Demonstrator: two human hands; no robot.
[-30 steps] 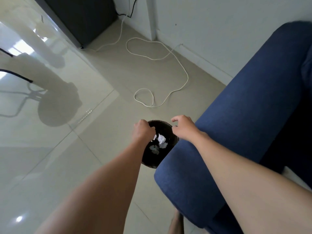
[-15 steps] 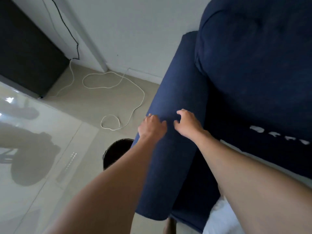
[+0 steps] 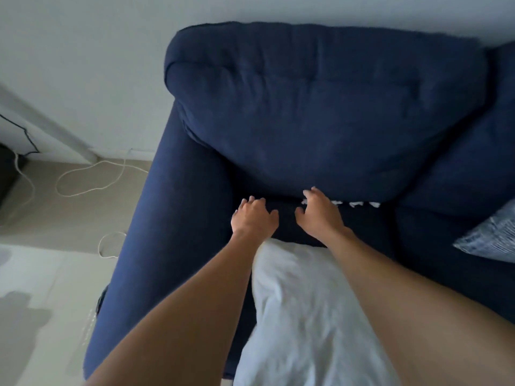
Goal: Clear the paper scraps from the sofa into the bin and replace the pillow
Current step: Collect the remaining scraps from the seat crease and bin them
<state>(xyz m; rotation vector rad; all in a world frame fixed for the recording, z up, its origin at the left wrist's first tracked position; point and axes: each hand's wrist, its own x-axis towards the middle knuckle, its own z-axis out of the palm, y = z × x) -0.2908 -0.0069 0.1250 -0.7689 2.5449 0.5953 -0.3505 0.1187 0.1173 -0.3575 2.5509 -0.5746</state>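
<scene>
Both my hands reach over the seat of a dark blue sofa (image 3: 172, 218). My left hand (image 3: 253, 217) hovers with fingers loosely curled and holds nothing. My right hand (image 3: 320, 213) is spread open, its fingertips at the crease under the back cushion (image 3: 320, 112). Small white paper scraps (image 3: 359, 203) lie in a row along that crease, just right of my right hand. A white pillow (image 3: 301, 316) lies on the seat between my forearms. The bin is out of view.
A patterned blue-and-white cushion (image 3: 490, 238) rests on the seat at the right edge. A white cable (image 3: 92, 176) loops on the tiled floor left of the sofa arm. A dark cabinet (image 3: 7, 174) stands at the far left by the wall.
The view has swung from the bin on the floor to the sofa seat. Both hands moved from above the bin, over the sofa arm, to the crease with the scraps.
</scene>
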